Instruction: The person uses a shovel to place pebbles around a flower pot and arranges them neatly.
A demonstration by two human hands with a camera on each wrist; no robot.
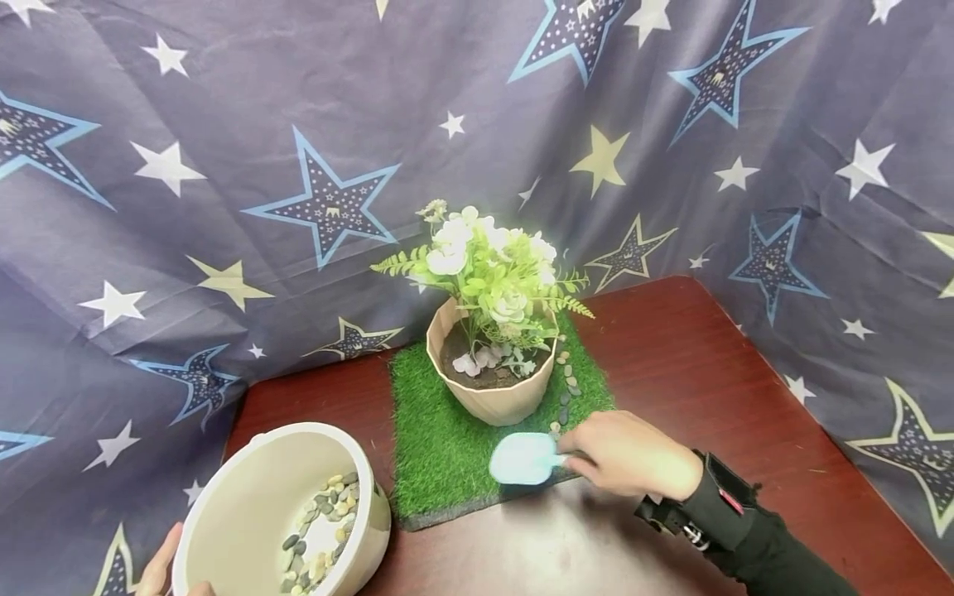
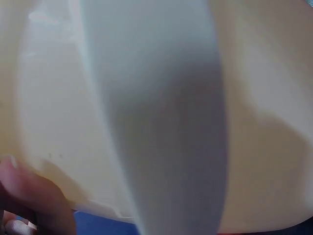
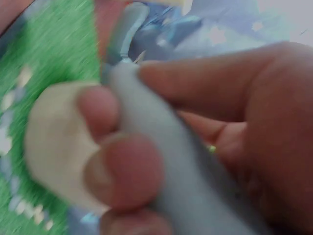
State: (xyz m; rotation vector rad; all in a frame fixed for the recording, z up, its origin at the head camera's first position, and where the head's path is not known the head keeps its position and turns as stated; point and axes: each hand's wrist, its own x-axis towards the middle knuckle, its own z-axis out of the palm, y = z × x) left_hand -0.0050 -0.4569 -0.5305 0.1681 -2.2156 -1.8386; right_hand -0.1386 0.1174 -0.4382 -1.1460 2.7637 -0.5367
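The right hand [image 1: 629, 457] grips the handle of the light-blue scoop [image 1: 524, 459], its blade at the front edge of the green turf mat [image 1: 436, 488]; contact with the mat cannot be determined. The left hand [image 1: 159, 567] holds the wall of the cream bucket [image 1: 246, 488], thumb inside the rim, fingers outside. Mixed pebbles [image 1: 344, 501] lie in the bucket, left of the mat. A beige pot [image 1: 501, 407] with a flowering plant [image 1: 484, 277] stands on the mat; a pebble row [image 1: 564, 399] runs along its right side. The mat lies on the red-brown counter [image 1: 663, 356], before a star-patterned curtain [image 1: 455, 74].
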